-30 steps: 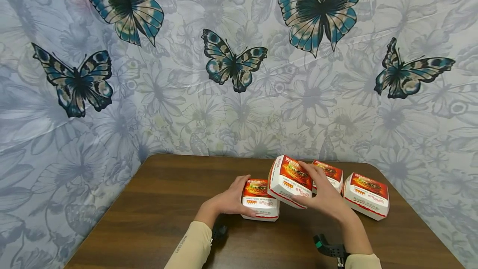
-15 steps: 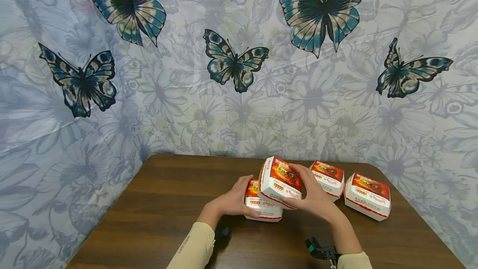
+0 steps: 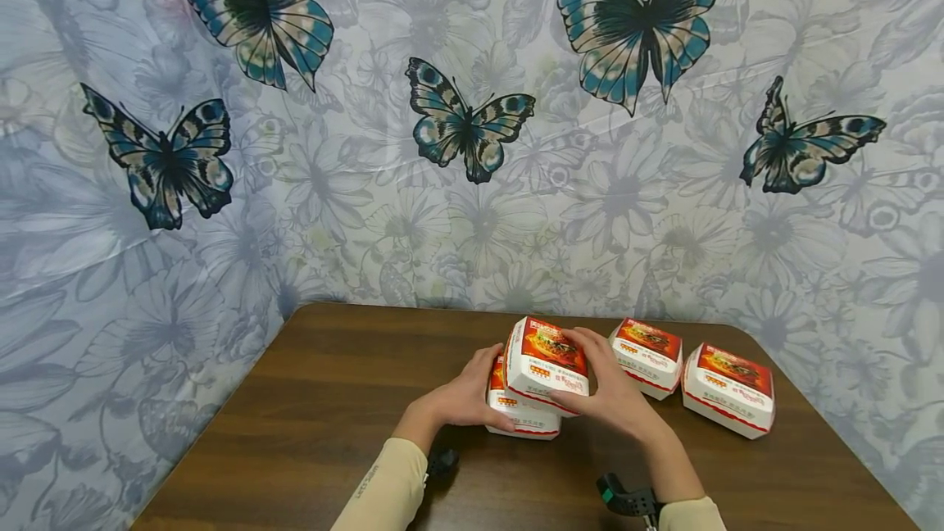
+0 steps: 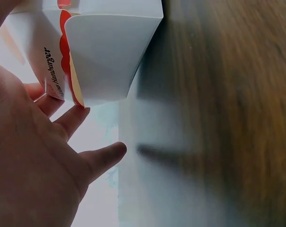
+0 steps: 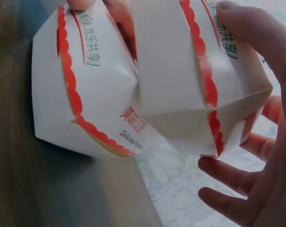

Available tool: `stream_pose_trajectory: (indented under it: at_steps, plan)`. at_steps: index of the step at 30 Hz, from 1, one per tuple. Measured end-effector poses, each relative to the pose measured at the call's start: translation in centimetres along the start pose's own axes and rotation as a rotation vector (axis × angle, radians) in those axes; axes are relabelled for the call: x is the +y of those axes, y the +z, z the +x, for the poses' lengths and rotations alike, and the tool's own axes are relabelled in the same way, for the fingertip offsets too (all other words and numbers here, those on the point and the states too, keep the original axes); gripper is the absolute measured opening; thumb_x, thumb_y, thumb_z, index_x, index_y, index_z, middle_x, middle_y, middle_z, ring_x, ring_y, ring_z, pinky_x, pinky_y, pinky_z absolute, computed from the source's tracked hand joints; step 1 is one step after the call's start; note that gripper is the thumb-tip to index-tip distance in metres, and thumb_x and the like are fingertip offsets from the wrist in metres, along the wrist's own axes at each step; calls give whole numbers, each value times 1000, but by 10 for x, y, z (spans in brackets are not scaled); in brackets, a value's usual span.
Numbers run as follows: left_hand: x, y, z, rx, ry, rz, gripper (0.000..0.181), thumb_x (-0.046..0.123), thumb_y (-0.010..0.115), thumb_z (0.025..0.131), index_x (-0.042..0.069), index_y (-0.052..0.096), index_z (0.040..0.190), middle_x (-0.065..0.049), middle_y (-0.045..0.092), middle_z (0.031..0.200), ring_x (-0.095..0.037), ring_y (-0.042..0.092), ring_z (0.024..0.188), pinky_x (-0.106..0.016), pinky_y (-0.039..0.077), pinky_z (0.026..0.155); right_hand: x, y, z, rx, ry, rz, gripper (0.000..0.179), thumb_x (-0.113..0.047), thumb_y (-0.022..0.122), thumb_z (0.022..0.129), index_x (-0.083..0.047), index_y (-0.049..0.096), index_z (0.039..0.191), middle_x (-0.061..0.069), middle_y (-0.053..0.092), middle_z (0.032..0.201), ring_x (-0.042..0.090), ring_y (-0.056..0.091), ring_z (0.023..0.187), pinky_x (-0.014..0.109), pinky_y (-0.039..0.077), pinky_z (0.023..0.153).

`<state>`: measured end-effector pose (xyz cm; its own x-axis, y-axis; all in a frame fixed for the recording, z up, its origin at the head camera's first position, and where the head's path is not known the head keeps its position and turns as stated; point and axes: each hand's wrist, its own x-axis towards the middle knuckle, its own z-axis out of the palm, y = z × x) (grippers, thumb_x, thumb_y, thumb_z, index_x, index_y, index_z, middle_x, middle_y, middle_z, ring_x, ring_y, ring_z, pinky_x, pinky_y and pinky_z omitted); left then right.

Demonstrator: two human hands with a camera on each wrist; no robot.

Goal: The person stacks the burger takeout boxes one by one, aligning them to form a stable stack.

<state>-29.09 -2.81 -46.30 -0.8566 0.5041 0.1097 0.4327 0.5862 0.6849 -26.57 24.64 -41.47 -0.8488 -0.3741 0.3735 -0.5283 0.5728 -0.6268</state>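
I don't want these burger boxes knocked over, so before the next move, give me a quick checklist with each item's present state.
1. Right hand has the upper box between thumb and fingers: ok.
2. Left hand holds the lower box, thumb on its near side: ok.
3. Upper box lined up over the lower box: not ok; it sits turned and offset to the right.
4. Upper box fully seated: cannot tell; the contact between the two is mostly hidden.
5. Far box and rightmost box stand apart from this pair on the table: ok.
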Motion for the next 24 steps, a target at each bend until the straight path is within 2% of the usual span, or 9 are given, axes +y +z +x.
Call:
stream_pose_trajectory:
  at_steps: [5,11,15,20,24]
  plan:
    - [0,1,0,4,4,-9,128,46,91,68,9,10,160,-9,26,158,-25,30,145,-48,33,118,2,6,1,9,4,25,86,-42,83,80,-20,40,151,18,25,160,41,29,144,69,36,104]
    - [0,1,0,6,19,-24,130,46,92,67,20,5,161,-6,25,158,-20,31,143,-45,35,117,2,14,3,11,23,36,84,-43,81,82,-25,38,152,18,23,162,43,29,146,70,34,106]
    - [-1,0,1,18,50,-41,135,43,93,66,24,-2,161,-6,26,158,-20,29,143,-47,34,117,-1,19,3,3,34,47,84,-47,79,83,-29,36,152,16,21,163,42,28,147,69,35,106]
    - [-1,1,2,28,55,-65,146,39,94,66,25,-19,159,-7,13,166,-23,17,152,-52,26,121,-5,24,4,-2,54,56,84,-50,77,83,-33,34,153,12,17,165,41,27,148,69,35,106]
    - [-1,1,1,42,74,-74,149,36,95,65,23,-21,158,-7,6,168,-25,12,154,-55,22,122,-7,29,5,3,60,67,86,-49,78,83,-34,32,154,13,17,165,42,28,147,70,35,106]
